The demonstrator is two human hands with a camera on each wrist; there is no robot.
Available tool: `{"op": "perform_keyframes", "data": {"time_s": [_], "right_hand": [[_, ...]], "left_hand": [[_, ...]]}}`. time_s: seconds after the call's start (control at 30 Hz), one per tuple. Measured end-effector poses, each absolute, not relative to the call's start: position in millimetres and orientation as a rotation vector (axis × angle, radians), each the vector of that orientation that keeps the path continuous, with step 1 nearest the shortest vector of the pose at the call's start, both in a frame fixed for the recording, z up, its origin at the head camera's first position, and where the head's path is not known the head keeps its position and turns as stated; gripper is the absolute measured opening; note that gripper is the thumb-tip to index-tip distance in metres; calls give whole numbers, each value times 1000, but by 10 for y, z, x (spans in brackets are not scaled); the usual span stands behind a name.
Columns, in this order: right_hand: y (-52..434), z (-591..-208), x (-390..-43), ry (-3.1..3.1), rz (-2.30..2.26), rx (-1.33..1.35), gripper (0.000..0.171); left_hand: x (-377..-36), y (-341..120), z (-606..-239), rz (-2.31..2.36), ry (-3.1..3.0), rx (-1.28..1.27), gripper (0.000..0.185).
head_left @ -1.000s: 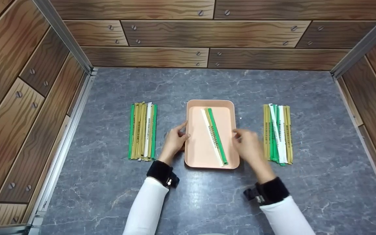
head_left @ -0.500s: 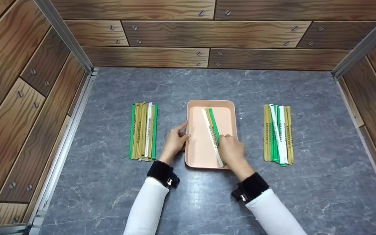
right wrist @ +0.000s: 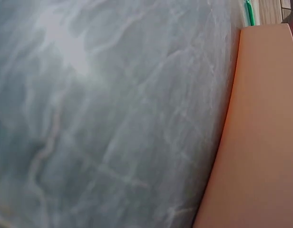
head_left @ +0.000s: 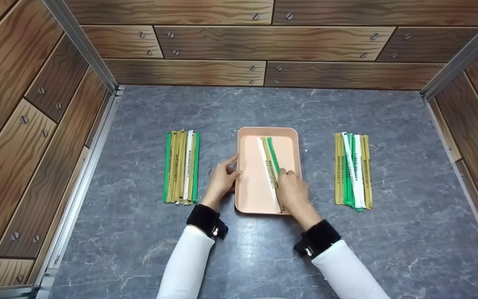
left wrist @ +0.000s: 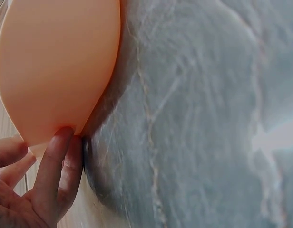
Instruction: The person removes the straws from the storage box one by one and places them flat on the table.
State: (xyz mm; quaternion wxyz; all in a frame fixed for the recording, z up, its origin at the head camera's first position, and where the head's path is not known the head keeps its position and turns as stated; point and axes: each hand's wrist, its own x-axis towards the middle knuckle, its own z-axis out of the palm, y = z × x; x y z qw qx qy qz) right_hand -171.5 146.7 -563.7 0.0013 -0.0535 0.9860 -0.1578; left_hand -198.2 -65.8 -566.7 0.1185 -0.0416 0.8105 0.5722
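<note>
The wrapped sticks carry a line of small dark print down their paper sleeves, too fine to read in the head view. Three of them, one white (head_left: 265, 166), one tan (head_left: 270, 164) and one green (head_left: 273, 154), lie slanted side by side in the tray (head_left: 250, 187), a shallow rounded rectangle of smooth peach plastic.

The right hand (head_left: 292, 194) rests over the near ends of these three sticks, its fingers bent down onto them; whether it pinches one or only presses them cannot be told, since the back of the hand hides the fingertips. The sticks run away from this hand toward the tray's far edge.

The left hand (head_left: 221, 179) holds the tray's left rim, thumb against the rim and fingers curled along the outer wall. In the left wrist view the fingers (left wrist: 56, 175) touch the smooth curved wall of the tray (left wrist: 56, 71) where it meets the counter (left wrist: 199, 114). The right wrist view shows only the tray's matte side (right wrist: 260, 142) and the counter.

The counter (head_left: 264, 257) is grey with pale veins, like marble. Outward from the left hand lies a flat bundle (head_left: 181, 167) of green, tan and white sticks; outward from the right hand lies a similar bundle (head_left: 353, 170). Both bundles sit well apart from the tray. Walls (head_left: 264, 41) printed with wood planks and screw heads surround the counter. Both sleeves are white with black cuffs.
</note>
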Motion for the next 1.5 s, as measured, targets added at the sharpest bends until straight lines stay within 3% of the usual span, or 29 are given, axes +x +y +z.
{"op": "perform_keyframes", "data": {"time_s": [0.27,0.53,0.97,1.23,1.5], "right_hand": [[1657,-5363,-1672,2958,-986,-96,48],[2146,-5141,-1674,3019,-1086,6,46],[2990,-5152,-1657,3072,-890,382,43],[3250,-5238,-1681,2896,-766,683,48],[3378,-5352,-1727,2794,-675,750,45]], "left_hand": [[-1973,-663,-5660,1685,2348,-105,56],[-1978,-667,-5669,1677,2373,-91,56],[-1987,-658,-5674,1635,2402,-118,56],[-1985,-656,-5668,1635,2399,-131,56],[-1986,-661,-5667,1644,2387,-122,56]]}}
